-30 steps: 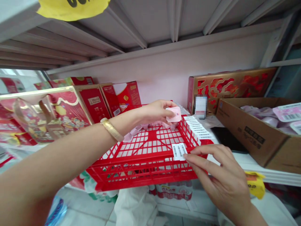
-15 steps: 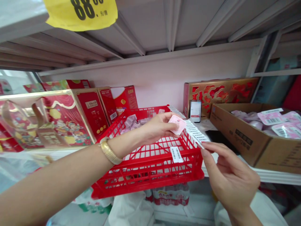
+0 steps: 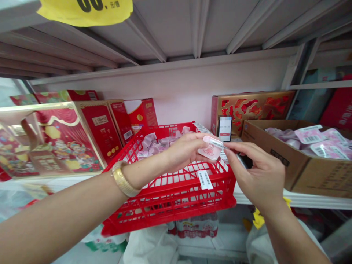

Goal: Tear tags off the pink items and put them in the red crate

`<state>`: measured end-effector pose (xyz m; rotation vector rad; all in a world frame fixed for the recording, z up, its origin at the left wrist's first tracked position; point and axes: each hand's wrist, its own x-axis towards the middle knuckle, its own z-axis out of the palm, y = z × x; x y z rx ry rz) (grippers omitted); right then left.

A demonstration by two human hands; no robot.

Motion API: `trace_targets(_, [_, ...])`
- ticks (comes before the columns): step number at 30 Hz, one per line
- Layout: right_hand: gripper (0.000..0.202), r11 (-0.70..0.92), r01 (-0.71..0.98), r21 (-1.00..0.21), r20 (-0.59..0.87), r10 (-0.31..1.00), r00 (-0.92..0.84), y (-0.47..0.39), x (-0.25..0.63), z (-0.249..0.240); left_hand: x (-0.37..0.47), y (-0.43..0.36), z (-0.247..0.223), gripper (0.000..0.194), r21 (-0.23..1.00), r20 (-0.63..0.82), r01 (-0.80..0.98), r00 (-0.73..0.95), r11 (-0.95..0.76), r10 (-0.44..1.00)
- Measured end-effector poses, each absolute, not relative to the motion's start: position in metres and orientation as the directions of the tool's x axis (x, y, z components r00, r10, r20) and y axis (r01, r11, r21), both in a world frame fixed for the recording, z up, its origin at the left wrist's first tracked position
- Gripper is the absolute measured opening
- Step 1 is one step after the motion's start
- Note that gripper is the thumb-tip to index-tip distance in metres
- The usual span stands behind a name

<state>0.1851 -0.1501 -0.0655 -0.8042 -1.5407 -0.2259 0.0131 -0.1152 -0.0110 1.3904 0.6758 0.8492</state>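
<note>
The left hand (image 3: 184,151) grips a pink cup (image 3: 208,151) — likely light, squeezable, best held by its rim — while the right hand (image 3: 257,172) pinches a barcode sticker (image 3: 218,144) over it.

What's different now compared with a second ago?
The right hand has moved from the red plastic basket's near rim up to the small, square, pink-lidded cup, now holding a narrow white barcode label against it. The white barcode sheet on that rim went from three labels to two. The left hand still holds the cup; the brown cardboard box stayed put.
</note>
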Motion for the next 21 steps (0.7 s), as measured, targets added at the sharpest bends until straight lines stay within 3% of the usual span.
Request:
trace_targets(7, [0.013,0.714,0.628,-0.309,0.930,0.364,0.043,-0.150,0.183,-0.066,0.014,-0.115,-0.013,0.013,0.978,0.183,0.000,0.497,-0.211,0.848])
trace_targets(15, [0.011,0.643,0.654,-0.398,0.889,0.446,0.103,-0.150,0.181,-0.062,0.009,-0.117,-0.012,0.029,0.944,0.187,0.133,0.537,-0.302,0.822])
trace_targets(21, [0.011,0.627,0.636,-0.449,0.868,0.476,0.144,-0.151,0.178,-0.055,0.006,-0.112,-0.014,0.028,0.907,0.253,0.163,0.526,-0.388,0.812])
